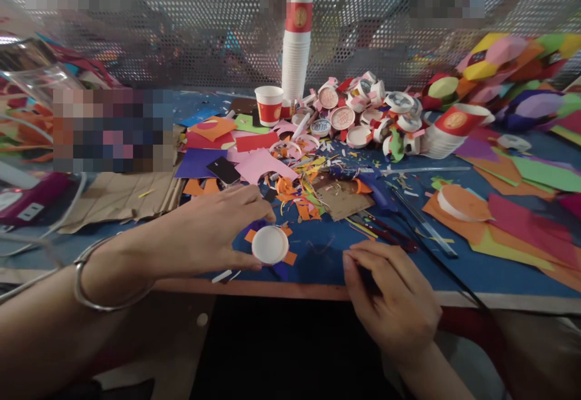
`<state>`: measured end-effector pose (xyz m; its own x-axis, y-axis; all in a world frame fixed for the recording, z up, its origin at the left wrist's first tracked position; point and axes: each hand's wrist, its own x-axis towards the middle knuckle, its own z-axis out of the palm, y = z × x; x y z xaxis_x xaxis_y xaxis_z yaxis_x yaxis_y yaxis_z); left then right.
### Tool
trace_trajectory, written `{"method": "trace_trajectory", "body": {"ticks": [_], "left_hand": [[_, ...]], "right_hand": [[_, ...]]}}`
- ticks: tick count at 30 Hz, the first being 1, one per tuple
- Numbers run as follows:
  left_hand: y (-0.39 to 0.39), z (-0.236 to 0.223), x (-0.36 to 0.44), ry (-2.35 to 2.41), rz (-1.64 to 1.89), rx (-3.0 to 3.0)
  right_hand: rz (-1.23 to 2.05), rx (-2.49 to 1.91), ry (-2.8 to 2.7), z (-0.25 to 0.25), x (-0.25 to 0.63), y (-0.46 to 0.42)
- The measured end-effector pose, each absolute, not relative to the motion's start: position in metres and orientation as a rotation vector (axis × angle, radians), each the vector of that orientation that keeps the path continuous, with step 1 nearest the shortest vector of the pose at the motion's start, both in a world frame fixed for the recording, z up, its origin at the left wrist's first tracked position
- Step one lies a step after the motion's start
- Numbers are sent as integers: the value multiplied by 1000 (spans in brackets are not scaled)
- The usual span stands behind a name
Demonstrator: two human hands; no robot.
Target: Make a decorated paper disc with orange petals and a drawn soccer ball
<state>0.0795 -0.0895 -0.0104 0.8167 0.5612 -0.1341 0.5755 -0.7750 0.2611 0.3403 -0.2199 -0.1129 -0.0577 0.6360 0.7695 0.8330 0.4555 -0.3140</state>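
Observation:
My left hand (213, 230), with a metal bangle on its wrist, grips a small white paper cup (270, 245) lying upside down on the blue table top (318, 255); orange paper flaps stick out from under the cup. My right hand (390, 297) rests at the table's front edge with its fingers curled together, and what it holds, if anything, is hidden. Red-handled scissors (385, 230) lie just beyond my right hand.
A tall stack of white-and-red cups (296, 43) and a single cup (269, 104) stand at the back. A heap of cut cup pieces (367, 115), coloured paper sheets (512, 224), brown cardboard (122, 197) and scraps cover the table. A perforated metal screen (181, 25) closes the far side.

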Motion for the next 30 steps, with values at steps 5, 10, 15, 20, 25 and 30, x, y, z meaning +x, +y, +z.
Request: {"method": "trace_trajectory", "body": {"ticks": [5, 10, 15, 20, 25, 30], "left_hand": [[-89, -11, 85, 902, -7, 2643], [-90, -3, 90, 954, 234, 2580], [-68, 7, 100, 932, 767, 2613], [-28, 0, 112, 1049, 616, 2738], [-15, -7, 113, 1151, 552, 2574], [-41, 3, 108, 1116, 552, 2565]], "right_hand": [[-269, -1254, -1773, -113, 340, -219], [-270, -1262, -1761, -113, 339, -219], [-279, -1252, -1765, -112, 340, -219], [-270, -1245, -1762, -112, 339, -217], [-260, -1234, -1748, -111, 339, -218], [-252, -1227, -1762, -110, 341, -217]]}}
